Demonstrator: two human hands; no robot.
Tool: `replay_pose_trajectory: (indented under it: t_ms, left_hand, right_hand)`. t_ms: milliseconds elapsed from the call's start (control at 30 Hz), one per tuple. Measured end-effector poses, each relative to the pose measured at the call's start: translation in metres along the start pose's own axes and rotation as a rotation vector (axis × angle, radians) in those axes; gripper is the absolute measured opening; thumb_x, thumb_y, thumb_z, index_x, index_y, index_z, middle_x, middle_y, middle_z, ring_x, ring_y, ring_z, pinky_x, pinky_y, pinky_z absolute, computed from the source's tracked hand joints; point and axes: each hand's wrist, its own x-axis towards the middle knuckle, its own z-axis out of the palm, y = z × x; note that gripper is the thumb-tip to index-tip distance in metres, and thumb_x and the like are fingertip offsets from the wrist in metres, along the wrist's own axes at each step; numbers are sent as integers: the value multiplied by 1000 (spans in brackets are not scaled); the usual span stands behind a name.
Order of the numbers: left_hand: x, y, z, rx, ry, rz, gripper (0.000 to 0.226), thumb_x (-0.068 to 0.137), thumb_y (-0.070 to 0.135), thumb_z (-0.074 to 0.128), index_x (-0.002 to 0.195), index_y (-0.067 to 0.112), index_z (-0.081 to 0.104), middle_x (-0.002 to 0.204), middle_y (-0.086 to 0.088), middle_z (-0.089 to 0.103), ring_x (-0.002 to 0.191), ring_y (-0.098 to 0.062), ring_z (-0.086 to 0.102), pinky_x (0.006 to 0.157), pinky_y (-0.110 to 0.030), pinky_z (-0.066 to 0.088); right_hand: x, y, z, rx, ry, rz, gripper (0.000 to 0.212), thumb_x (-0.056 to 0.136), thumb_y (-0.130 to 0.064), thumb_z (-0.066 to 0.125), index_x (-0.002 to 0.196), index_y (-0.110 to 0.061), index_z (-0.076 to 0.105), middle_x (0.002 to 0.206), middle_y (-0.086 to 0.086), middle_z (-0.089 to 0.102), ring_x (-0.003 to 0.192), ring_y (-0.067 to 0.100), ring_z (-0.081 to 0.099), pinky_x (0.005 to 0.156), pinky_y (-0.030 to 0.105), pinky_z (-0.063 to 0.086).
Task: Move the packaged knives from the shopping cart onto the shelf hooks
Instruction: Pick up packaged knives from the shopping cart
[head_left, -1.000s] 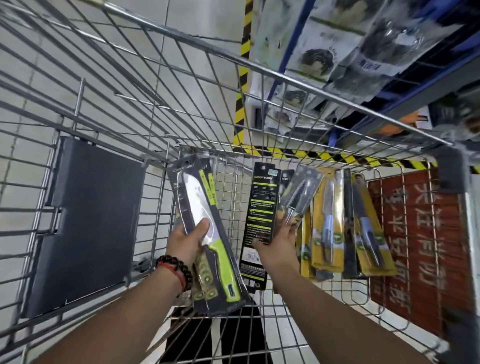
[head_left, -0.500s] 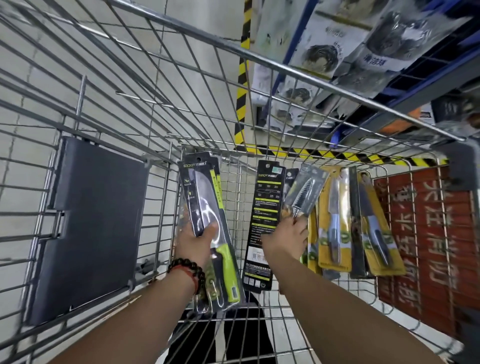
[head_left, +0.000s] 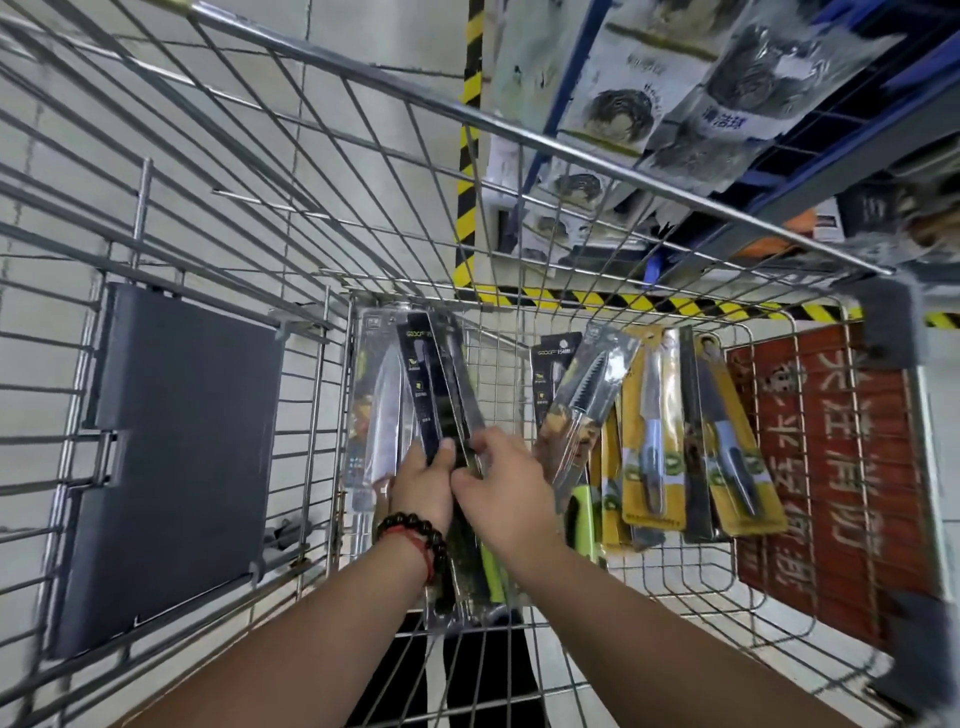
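- Head view: a wire shopping cart (head_left: 363, 171) stands on pale floor tiles (head_left: 395, 47), by a blue shelf (head_left: 878, 67) of scrubber packs (head_left: 623, 111).
- Left hand (head_left: 422, 486) grips a bunch of knife packs (head_left: 431, 395).
- Right hand (head_left: 501, 491) pinches that bunch too.
- More yellow knife packs (head_left: 652, 431) lean inside the cart.

Black pack (head_left: 422, 384) now seemingly against left-hand stack.

1 head-worn view, looking steeply down and forward into the shopping cart (head_left: 519, 130), close above both hands, shelving beyond the fingers at upper right.
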Motion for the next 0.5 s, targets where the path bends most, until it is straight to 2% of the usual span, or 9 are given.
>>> replay_pose_trajectory:
  t_ms: [33,100,133,200,233,267,333,433,500]
  left_hand:
    - [2,1,1,-29,-8,-27,66,82,64,49,136,26,47,137,-1,55,125,-26,51,108,-47,38]
    - [3,6,0,-167,-22,-69,51,92,56,47,134,28,47,129,1,59,113,-24,58,102,-45,44]
    - [2,10,-1,-215,-35,-79,45,97,49,45,137,28,44,121,3,61,99,-19,61,94,-40,48]
    - [0,16,-5,-160,-70,-92,56,98,49,42,147,26,32,107,7,61,80,-14,57,78,-33,50]
    - [-3,16,-7,-108,-92,-107,63,96,55,41,150,26,26,113,4,61,86,-18,59,83,-36,50]
    - [-4,15,-7,-62,-104,-108,69,94,59,39,152,27,21,132,-2,56,102,-24,60,94,-41,48]
    - [-11,15,-9,37,-136,-118,74,92,66,32,153,27,16,155,-6,33,127,-30,50,109,-46,35]
    - [-18,17,-10,122,-184,-59,74,92,67,22,151,24,22,157,-5,27,138,-27,36,114,-44,26]
    - [-20,17,-5,70,-235,-21,79,87,71,25,150,23,26,157,-5,27,142,-25,29,115,-43,22]
  right_hand:
    - [-2,1,-2,-57,18,-15,39,80,-48,52,116,-37,60,120,-15,59,106,11,56,93,37,47]
    - [-1,10,-5,-26,75,-47,46,78,-60,45,115,-42,66,119,-21,61,115,11,48,105,42,35]
    - [1,17,-7,87,72,-52,39,82,-56,52,113,-40,69,119,-19,62,118,13,45,108,44,32]
    - [5,26,-11,366,-16,-17,25,88,-29,67,112,-26,72,121,-8,60,120,17,46,110,44,36]
    - [4,29,-13,456,-73,7,24,88,-17,68,112,-20,72,122,-3,58,118,16,49,109,38,40]
    - [2,31,-15,489,-119,20,25,89,-11,67,112,-17,72,123,-2,56,116,13,51,107,30,42]
    - [-4,35,-18,448,-147,-7,25,90,-7,65,112,-18,72,125,-5,53,111,2,50,105,19,40]
    - [-13,36,-17,453,-102,-9,28,85,-2,70,100,-25,72,126,-5,42,101,-7,50,94,7,44]
    - [-15,31,-17,481,-67,26,32,79,-7,77,97,-32,67,129,-6,34,102,-3,50,98,11,43]
